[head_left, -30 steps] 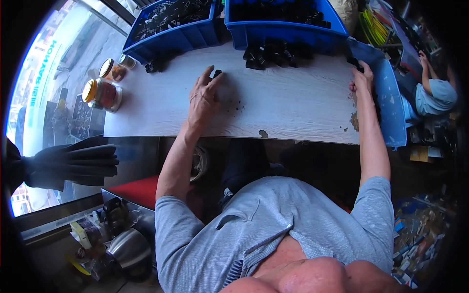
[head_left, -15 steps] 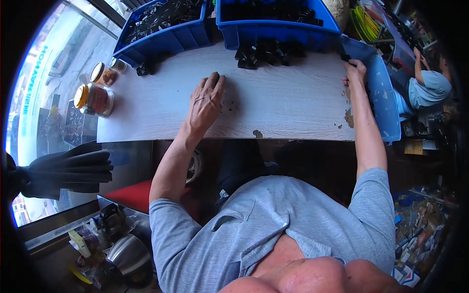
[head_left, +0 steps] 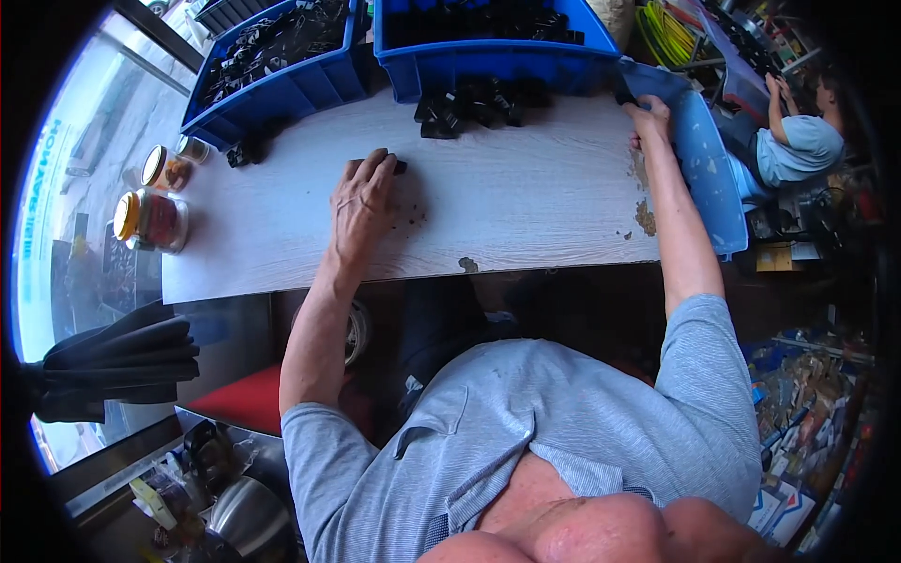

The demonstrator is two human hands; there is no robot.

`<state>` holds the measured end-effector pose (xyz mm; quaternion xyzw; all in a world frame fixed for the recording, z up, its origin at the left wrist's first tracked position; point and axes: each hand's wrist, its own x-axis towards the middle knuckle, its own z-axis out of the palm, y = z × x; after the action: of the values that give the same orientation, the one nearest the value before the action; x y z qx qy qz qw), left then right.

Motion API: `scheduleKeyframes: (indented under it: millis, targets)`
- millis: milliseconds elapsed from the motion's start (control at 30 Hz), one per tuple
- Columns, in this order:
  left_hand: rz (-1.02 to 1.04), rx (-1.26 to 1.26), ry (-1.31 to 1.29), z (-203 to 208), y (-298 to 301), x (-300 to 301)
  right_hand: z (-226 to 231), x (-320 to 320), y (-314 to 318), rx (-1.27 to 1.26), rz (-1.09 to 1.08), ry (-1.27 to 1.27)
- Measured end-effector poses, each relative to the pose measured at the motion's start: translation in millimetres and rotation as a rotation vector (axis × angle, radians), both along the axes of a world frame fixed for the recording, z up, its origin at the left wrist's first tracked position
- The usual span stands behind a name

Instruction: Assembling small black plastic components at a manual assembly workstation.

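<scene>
On the pale wood-grain table (head_left: pixel 526 197), my left hand (head_left: pixel 361 202) is palm down with its fingers curled together. A small black part (head_left: pixel 401 167) pokes out beside its fingertips. My right hand (head_left: pixel 649 122) is closed at the table's right end, beside the light-blue bin (head_left: pixel 699 150). A black part (head_left: pixel 624 97) shows at its fingers; its exact shape is too dark to make out. Several loose black parts (head_left: pixel 479 105) lie in a pile between the hands, farther back, against a blue crate (head_left: pixel 497 68).
Another blue crate (head_left: pixel 282 89) full of black parts stands back left, with a few black pieces (head_left: pixel 242 153) before it. Lidded jars (head_left: pixel 155 220) line the left edge. A co-worker (head_left: pixel 798 145) sits beyond the bin. A folded dark umbrella (head_left: pixel 122 357) is at lower left.
The view has shifted a little. My left hand's fingers have curled in, and a black part now shows at their tips. My right hand stays closed beside the bin.
</scene>
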<state>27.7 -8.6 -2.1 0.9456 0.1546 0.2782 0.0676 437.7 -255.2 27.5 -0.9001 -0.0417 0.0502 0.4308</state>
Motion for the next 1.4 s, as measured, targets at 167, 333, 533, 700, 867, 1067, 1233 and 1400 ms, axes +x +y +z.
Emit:
scheduleKeyframes:
  millis: [167, 333, 533, 700, 867, 1067, 1233, 1400]
  targets:
    - [-0.015, -0.044, -0.020, 6, -6, 4, -2, 1, -1, -0.021, -0.003, -0.079]
    - [0.004, -0.008, -0.030, 7, -6, 3, 1, -1, -2, -0.050, 0.132, -0.134]
    - [0.003, -0.017, -0.026, 3, -3, 2, -1, 0, -10, -0.044, 0.029, 0.030]
    - [0.002, -0.022, -0.040, 3, -4, 5, 1, 5, -34, 0.170, -0.281, 0.142]
    - [0.022, -0.030, -0.027, 5, -4, 4, 6, -42, -14, 0.323, 0.047, 0.134]
    - [0.034, -0.046, -0.040, 3, -3, 3, 10, -90, 45, 0.244, 0.458, 0.196]
    - [0.057, -0.059, -0.028, 2, -5, 7, 11, -97, 73, -0.050, 0.443, 0.039]
    - [0.052, -0.043, -0.059, -1, -2, 5, 4, -96, 75, -0.090, 0.477, 0.029]
